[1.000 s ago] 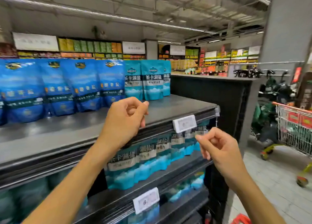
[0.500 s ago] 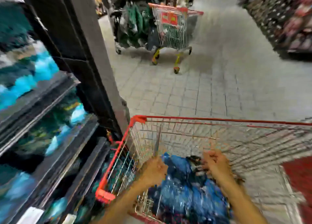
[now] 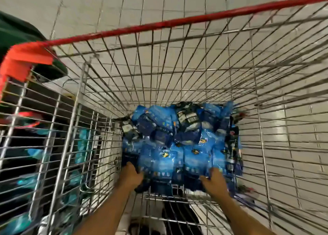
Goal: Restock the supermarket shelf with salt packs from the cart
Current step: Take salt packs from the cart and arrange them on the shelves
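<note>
Pale tiled floor (image 3: 177, 2) showing through the wire mesh everywhere, seen from straight above. A steel-wire cart (image 3: 177, 22) with a red rim filling the view, its red corner guard at upper left. To the left, beyond the side mesh, dark shelving (image 3: 35, 146) with blurred teal packs on it, close alongside the cart. At the bottom of the basket, a loose heap of blue salt packs (image 3: 177, 146), overlapping and tipped at odd angles, bunched toward the near end and leaving the far half of the basket floor bare. Both arms reaching down into the basket: left hand (image 3: 132, 175) at the near-left edge of the heap, fingers tucked under or round a pack's edge; right hand (image 3: 213, 180) at the near-right edge, fingers likewise curled onto the blue film. Seemingly gripping a bundle between them, though motion blur makes the exact finger placement hard to read. Likely step: gathering several packs for one lift to the shelf. Probably dense and heavy for their size, being salt, with soft, glossy film that slides and sags rather than holding shape. Best taken from the sides or underneath, pressed inward between both palms, rather than pinched by a top seal that could crease or slip. Some risk of outer packs sliding off the stack on the way up past the rim.
</note>
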Action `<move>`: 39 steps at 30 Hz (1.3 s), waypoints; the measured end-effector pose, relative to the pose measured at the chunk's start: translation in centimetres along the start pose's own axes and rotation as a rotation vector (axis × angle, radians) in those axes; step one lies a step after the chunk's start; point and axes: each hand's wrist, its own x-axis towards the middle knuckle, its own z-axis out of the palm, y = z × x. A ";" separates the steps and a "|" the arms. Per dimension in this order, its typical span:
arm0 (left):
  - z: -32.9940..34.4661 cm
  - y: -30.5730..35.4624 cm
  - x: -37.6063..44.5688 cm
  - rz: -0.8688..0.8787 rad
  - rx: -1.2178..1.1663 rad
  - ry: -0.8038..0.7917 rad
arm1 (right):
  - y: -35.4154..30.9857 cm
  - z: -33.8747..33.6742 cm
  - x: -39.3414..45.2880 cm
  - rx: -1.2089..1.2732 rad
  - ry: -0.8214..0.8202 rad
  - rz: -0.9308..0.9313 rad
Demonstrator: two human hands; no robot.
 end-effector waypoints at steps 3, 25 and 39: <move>3.1 -2.3 4.0 -0.011 -0.037 -0.005 | 0.1 2.6 2.6 0.071 -0.009 0.025; 5.3 -5.5 5.3 0.009 -0.209 -0.021 | 2.9 7.7 1.9 0.369 0.134 0.127; -11.7 4.0 -13.6 0.127 -0.811 0.079 | -7.6 -8.9 -13.6 0.953 -0.250 0.022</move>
